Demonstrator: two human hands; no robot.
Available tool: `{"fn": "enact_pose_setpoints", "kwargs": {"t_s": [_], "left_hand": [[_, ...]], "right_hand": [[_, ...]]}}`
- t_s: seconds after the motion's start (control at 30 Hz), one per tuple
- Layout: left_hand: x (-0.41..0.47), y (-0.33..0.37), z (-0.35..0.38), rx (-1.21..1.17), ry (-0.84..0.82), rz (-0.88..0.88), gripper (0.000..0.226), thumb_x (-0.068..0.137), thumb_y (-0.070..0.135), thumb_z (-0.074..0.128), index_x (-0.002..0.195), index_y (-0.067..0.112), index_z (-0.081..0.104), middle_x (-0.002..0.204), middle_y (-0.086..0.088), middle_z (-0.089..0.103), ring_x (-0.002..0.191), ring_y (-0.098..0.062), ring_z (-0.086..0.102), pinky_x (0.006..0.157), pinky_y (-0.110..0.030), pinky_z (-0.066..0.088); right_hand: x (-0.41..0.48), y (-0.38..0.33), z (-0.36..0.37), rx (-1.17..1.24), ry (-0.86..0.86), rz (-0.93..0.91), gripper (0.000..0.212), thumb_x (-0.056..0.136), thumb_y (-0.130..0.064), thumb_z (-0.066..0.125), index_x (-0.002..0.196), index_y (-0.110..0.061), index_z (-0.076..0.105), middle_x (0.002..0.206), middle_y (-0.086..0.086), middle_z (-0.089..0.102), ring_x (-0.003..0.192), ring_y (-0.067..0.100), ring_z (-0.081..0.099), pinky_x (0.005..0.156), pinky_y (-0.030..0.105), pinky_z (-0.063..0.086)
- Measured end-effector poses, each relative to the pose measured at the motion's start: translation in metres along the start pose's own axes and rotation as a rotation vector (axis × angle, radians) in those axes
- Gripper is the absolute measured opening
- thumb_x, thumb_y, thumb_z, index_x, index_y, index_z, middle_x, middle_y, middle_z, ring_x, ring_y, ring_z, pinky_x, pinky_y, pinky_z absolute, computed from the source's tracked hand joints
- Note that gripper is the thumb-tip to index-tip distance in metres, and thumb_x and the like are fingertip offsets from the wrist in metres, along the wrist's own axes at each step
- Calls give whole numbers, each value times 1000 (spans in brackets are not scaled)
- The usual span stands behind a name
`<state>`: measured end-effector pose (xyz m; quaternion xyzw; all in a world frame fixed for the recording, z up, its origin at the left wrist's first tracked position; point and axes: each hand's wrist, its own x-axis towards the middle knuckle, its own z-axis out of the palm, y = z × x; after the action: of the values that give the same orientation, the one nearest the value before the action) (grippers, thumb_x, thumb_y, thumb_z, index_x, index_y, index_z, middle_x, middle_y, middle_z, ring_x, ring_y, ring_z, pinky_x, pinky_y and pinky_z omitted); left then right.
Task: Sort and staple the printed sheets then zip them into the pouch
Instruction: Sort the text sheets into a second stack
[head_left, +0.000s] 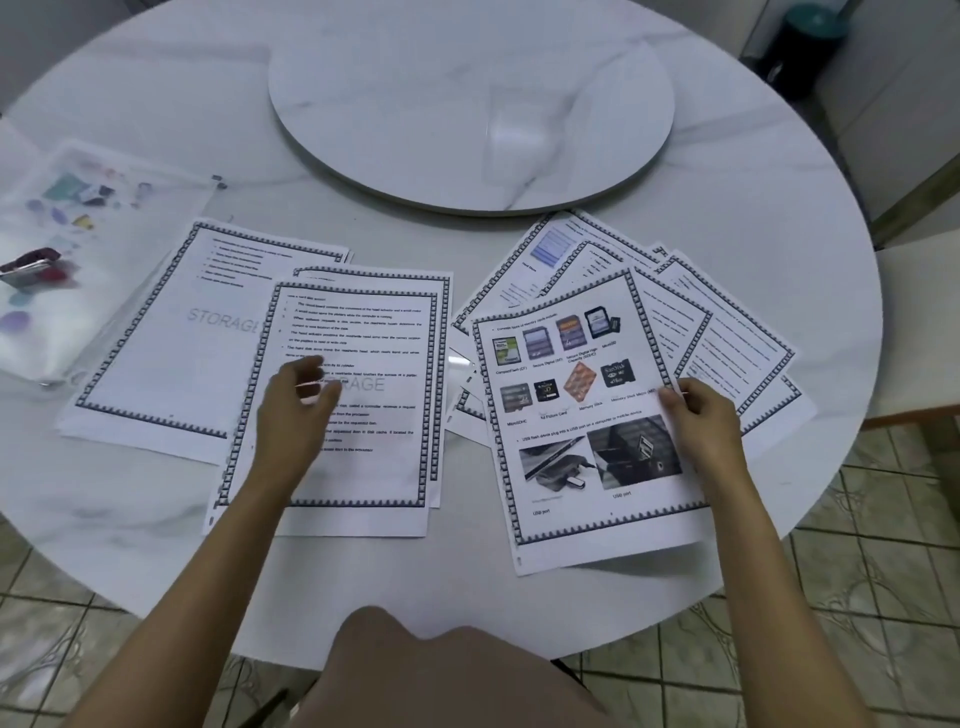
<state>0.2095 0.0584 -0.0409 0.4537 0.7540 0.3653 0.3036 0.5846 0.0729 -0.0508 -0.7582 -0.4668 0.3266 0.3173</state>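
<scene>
Printed sheets with patterned borders lie in three groups on the round white table. A "STORAGE" title sheet sits at the left. A small text stack lies in the middle, and my left hand hovers over it, blurred, fingers loosely curled, holding nothing. At the right is a fanned pile. Its top sheet shows memory cards and USB ports, and my right hand pinches its right edge. The clear zip pouch lies at the far left with a dark red stapler on it.
A round turntable fills the table's middle at the back. A dark bin stands on the floor at the top right. A pale chair seat is beside the table's right edge. Tiled floor lies below.
</scene>
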Motion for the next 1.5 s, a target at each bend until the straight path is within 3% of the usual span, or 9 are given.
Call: {"fn": "enact_pose_setpoints", "kwargs": {"t_s": [0.13,0.3,0.4,0.6,0.7,0.8,1.0,1.27,1.5], "left_hand": [[-10,6,15,-42,-114,-4,33,92,19,55,124,13,52,118,-4,60,99,-12,55,84,-27,43],[-15,11,23,-89,-253,-38,30,93,26,52,122,19,54,113,1,61,101,-20,60,71,-24,50],[-17,20,26,-156,-332,-60,28,94,29,49,121,21,54,112,1,63,99,-17,63,87,-36,52],[-21,37,23,-276,-424,-71,27,96,30,45,118,17,54,108,1,63,95,-16,62,77,-23,50],[-20,33,22,-246,-387,-36,18,94,31,48,111,26,52,105,7,61,97,-11,56,83,-26,44],[-19,26,15,-198,-288,-22,31,92,26,54,122,19,51,117,4,60,105,-12,56,89,-27,42],[-5,-3,-13,-42,-202,-4,31,92,18,55,121,10,53,118,-7,62,103,-21,57,86,-28,41],[14,-23,-43,195,-93,15,28,92,15,53,116,2,53,117,-19,62,106,-35,56,80,-32,37],[24,-29,-44,276,-68,-5,44,89,13,59,129,3,43,124,-20,57,112,-37,53,94,-41,41]], "right_hand": [[-5,-14,0,219,-47,37,15,94,-26,53,91,-15,63,95,13,69,92,34,65,83,49,53],[-13,-30,7,423,-87,48,15,94,-24,53,97,-12,62,95,11,68,86,29,66,79,44,54],[-18,-40,16,521,-115,64,14,94,-22,53,99,-11,62,93,7,69,83,22,66,73,35,58],[-31,-60,40,621,-153,53,11,93,-17,53,94,-13,63,84,-2,72,75,11,68,68,27,58],[-37,-68,58,581,-153,51,11,94,-19,53,93,-13,62,90,6,69,79,17,67,74,34,58],[-46,-74,79,527,-217,38,14,95,-21,52,93,-15,64,95,11,70,87,26,68,78,40,57],[-43,-77,87,377,-364,37,22,95,-21,50,107,-8,63,87,3,68,74,13,63,60,20,51],[-11,-35,36,80,-57,53,23,92,-23,57,113,-16,62,102,4,64,91,20,60,80,38,53],[-8,-12,18,-17,-20,43,27,92,-23,56,117,-13,61,109,2,62,97,17,56,86,31,44]]}}
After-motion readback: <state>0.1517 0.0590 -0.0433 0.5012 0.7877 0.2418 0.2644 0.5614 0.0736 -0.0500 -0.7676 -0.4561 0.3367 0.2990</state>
